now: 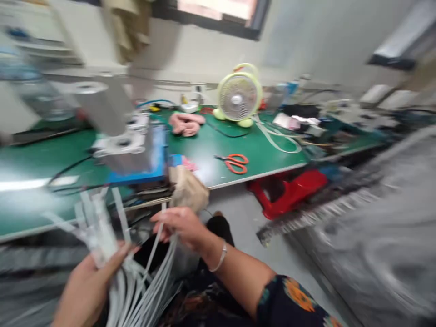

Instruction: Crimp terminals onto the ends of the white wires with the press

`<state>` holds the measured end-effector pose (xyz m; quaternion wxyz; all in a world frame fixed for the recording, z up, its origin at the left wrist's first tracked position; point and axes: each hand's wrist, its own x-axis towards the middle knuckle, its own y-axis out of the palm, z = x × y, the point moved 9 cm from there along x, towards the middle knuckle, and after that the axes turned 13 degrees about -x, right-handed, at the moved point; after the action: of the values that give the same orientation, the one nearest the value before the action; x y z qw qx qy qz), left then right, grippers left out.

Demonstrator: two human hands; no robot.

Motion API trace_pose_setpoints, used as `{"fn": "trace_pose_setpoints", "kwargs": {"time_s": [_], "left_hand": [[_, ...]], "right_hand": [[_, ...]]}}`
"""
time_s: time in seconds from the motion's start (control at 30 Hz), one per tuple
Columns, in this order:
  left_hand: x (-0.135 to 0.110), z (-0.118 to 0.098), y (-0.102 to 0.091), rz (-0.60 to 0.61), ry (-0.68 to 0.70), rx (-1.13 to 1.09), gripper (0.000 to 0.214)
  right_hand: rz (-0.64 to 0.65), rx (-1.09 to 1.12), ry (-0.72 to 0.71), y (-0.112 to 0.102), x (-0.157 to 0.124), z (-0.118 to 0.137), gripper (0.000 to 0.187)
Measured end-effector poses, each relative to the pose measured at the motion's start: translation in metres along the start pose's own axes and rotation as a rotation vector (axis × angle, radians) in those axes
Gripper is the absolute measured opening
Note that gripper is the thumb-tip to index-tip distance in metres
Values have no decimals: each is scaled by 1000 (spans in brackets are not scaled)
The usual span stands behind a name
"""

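My left hand, at the lower left, is closed around a thick bundle of white cables. Their flat, pale ends fan out above its thumb, and the loose lengths hang down over my lap. My right hand is just to the right, with thumb and fingers pinched on a single white strand of the same bundle. Motion blurs the cable ends, so their exact form is unclear. Beyond my hands, at the bench edge, stands a metal machine on a blue base.
On the green bench lie orange-handled scissors and a pink cloth item. A pale green fan stands behind them, near a loop of white cable. A red stool is under the bench; grey covered material fills the right.
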<state>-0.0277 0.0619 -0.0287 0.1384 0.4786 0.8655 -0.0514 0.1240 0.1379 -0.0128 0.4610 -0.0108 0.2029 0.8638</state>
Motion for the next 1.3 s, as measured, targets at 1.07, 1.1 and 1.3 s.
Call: {"fn": "trace_pose_setpoints", "kwargs": {"time_s": [1.07, 1.1, 1.3], "left_hand": [[-17, 15, 25, 231, -192, -326, 21], [-17, 17, 24, 234, -188, -285, 20], [-9, 18, -6, 49, -175, -377, 22]], "right_hand": [[-14, -204, -24, 28, 10, 16, 31], [-46, -189, -31, 25, 11, 18, 30], [-69, -68, 2, 18, 12, 24, 23]]}}
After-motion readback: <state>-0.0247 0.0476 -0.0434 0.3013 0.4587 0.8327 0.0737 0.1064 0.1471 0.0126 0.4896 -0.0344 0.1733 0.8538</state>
